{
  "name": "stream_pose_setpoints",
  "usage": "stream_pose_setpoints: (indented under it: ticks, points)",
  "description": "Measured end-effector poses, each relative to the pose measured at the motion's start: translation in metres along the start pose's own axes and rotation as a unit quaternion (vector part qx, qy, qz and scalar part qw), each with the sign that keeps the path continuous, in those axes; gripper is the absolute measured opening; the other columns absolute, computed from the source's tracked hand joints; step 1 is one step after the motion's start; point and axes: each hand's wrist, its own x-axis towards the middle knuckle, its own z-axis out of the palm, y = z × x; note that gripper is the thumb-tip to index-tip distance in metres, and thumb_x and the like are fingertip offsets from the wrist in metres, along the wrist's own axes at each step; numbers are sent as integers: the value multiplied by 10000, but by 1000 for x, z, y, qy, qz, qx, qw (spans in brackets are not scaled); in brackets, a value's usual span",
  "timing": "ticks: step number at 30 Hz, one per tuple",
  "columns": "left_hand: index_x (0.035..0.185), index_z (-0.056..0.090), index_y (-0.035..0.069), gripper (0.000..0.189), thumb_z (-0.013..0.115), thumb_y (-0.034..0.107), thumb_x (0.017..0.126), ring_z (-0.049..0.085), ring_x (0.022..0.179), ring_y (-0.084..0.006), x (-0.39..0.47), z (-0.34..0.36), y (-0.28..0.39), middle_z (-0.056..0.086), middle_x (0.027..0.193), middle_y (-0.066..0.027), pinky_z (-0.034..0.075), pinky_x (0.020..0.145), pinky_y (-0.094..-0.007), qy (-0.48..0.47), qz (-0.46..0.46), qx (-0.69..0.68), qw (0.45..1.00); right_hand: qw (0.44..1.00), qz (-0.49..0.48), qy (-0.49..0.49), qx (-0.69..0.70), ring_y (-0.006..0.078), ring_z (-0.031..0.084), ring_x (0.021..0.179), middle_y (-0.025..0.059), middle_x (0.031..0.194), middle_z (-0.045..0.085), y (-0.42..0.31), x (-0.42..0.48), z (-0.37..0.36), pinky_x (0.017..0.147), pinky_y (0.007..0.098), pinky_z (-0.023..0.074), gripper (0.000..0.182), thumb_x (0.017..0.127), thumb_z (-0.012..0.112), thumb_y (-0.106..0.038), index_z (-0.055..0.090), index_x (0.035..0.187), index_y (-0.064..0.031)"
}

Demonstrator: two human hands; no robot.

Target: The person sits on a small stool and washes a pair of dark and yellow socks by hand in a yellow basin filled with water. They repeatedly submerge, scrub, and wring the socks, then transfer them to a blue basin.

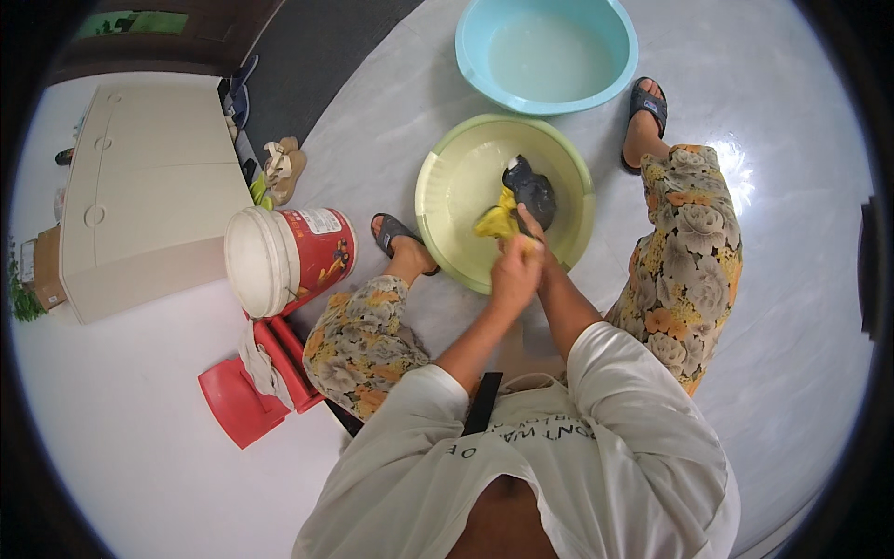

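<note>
A light green plastic basin [447,195] stands on the floor between my feet, with some water in it. Over its near part my left hand [515,271] is closed in a fist around a yellow cloth [497,222]. My right hand [538,236] is pressed against the left one and grips the same cloth, one finger stretched out; its palm is partly hidden. Bunched yellow fabric hangs out beyond my fingers on the left. A dark wet item [536,195] with a small white patch lies in the basin just past my hands, likely a piece of fabric.
A light blue basin [482,87] with cloudy water stands just beyond. At left are a white bucket with a red label [260,262], a red plastic stand [241,402] with a grey cloth [264,367], sandals [283,171] and a pale cabinet [160,202].
</note>
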Motion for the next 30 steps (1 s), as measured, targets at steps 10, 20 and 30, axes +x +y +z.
stream_pose_setpoints:
  ticks: [10, 20, 30]
  points:
    - [722, 537, 84, 270, 559, 343, 794, 567, 572, -404, 86, -35, -36, 579, 603, -178, 437, 539, -498, 102, -61, 185, 975, 989, -71, 93, 90, 205, 611, 730, 38, 818, 618, 11, -7, 84, 664, 354, 511, 310, 925, 424, -389, 562, 926, -112]
    - [702, 556, 101, 201, 561, 287, 777, 586, 632, -388, 63, -6, -21, 586, 634, -174, 462, 575, -475, 71, -66, 243, 965, 991, -68, 87, 75, 207, 613, 746, 43, 818, 609, 12, 5, 41, 666, 351, 516, 229, 898, 457, -341, 566, 909, -140]
    - [1116, 529, 46, 400, 624, 328, 850, 562, 842, -154, 48, -47, -45, 577, 956, -43, 487, 710, -316, -9, -400, -484, 778, 945, -127, 183, -239, 153, 591, 774, 45, 897, 594, -11, 10, 59, 683, 290, 484, 340, 862, 586, -324, 572, 1033, -31]
